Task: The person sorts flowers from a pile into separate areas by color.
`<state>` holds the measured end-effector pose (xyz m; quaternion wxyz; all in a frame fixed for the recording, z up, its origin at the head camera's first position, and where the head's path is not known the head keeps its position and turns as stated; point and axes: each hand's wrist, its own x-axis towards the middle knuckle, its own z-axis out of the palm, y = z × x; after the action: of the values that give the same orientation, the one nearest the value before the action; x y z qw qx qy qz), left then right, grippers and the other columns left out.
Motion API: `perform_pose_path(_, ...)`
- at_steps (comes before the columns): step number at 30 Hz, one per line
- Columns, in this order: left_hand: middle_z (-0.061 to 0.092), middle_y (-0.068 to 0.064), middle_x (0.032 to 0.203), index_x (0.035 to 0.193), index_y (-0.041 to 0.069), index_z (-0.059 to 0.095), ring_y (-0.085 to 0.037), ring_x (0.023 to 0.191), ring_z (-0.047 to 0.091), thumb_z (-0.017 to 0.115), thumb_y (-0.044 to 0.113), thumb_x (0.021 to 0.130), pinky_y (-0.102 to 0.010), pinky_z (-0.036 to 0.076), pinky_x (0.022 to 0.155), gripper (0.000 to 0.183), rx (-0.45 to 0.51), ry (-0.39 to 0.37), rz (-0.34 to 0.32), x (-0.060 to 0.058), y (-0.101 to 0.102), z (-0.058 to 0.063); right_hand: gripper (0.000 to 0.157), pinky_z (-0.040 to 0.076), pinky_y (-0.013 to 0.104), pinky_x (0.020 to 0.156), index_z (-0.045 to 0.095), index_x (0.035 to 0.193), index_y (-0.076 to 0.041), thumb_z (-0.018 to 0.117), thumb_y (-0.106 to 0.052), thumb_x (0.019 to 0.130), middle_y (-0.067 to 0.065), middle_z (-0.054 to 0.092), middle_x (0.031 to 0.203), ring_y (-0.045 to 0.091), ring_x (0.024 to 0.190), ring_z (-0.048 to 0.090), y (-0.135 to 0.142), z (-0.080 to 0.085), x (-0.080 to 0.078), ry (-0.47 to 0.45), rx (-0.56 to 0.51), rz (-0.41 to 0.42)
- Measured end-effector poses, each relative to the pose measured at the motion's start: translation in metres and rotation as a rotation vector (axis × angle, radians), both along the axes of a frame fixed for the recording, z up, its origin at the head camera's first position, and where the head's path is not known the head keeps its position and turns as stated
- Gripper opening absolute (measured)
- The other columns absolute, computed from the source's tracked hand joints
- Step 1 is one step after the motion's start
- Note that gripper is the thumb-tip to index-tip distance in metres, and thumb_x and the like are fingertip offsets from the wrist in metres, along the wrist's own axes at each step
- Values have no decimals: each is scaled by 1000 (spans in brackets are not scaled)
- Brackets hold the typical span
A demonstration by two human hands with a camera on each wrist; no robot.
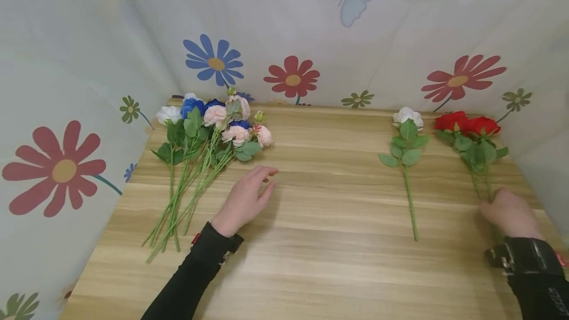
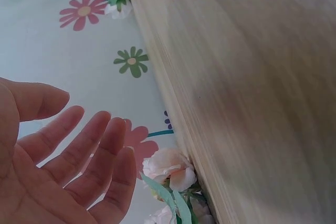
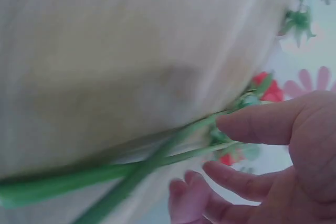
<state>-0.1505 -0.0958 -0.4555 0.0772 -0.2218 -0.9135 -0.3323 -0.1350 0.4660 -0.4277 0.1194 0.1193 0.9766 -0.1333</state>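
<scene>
My left hand (image 1: 244, 199) hovers over the left half of the table with fingers loosely bent, holding nothing. Its bare palm (image 2: 47, 187) shows in the left wrist view. Beside it lies a bunch of artificial flowers: pink roses (image 1: 235, 135), blue roses (image 1: 192, 106) and white ones (image 1: 169, 114), their green stems (image 1: 178, 206) crossing. At the right, my right hand (image 1: 511, 214) is at the stems of two red roses (image 1: 467, 123). In the right wrist view, thumb and forefinger stand apart around the crossed green stems (image 3: 152, 161). A single white rose (image 1: 407, 117) lies left of them.
Everything lies on a wood-grain table (image 1: 320, 260). Behind it and at both sides hangs a pale curtain (image 1: 266, 9) printed with flowers and a butterfly. Black bands (image 1: 218, 246) with straps wrap both wrists.
</scene>
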Motion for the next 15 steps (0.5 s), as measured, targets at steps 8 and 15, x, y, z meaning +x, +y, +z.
perform_pose_path(8,68,-12,123,130,5,63,-27,107,67,62,10,99,-42,57,88,31,-34,51,43,5,-6,1,55,44,59,70,40,132,22,52,-18,96,44,49,111,58,98,49,-50,4,2,339,-50,-4)
perform_pose_path(15,68,-14,123,130,6,63,-29,106,68,62,11,99,-43,58,85,32,-73,73,79,3,-10,4,35,39,11,63,61,124,6,52,-13,96,23,64,100,-6,74,51,-111,9,-4,610,-270,17)
